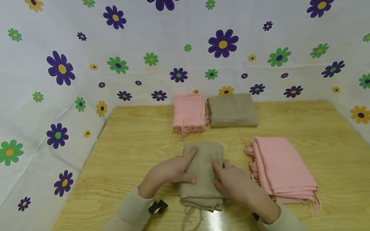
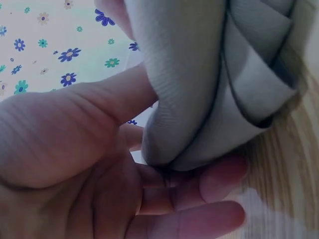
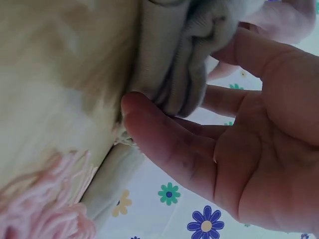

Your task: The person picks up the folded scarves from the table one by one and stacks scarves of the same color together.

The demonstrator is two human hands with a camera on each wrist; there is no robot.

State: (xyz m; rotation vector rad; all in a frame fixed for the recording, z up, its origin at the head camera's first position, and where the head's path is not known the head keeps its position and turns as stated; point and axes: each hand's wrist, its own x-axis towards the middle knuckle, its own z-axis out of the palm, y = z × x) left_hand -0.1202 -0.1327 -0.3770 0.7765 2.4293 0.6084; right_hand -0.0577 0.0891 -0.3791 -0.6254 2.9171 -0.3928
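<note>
A beige scarf (image 1: pixel 203 187), folded into a thick rectangle with loose strands at its near end, lies on the table between both hands. On its left edge my left hand (image 1: pixel 170 170) has the thumb and index finger on top. The left wrist view shows the other fingers (image 2: pixel 224 179) along the underside of the folded layers (image 2: pixel 184 74). My right hand (image 1: pixel 235 183) grips the right edge. In the right wrist view its thumb lies against one face of the bunched layers (image 3: pixel 172 59) and a finger (image 3: pixel 164 134) reaches round the other side.
A folded pink scarf (image 1: pixel 286 166) with fringe lies to the right, close to my right forearm. At the back, a smaller pink scarf (image 1: pixel 189 110) sits beside a folded beige cloth (image 1: pixel 233 110). Flower-printed white fabric (image 1: pixel 173 29) hangs behind the wooden table (image 1: pixel 127 144).
</note>
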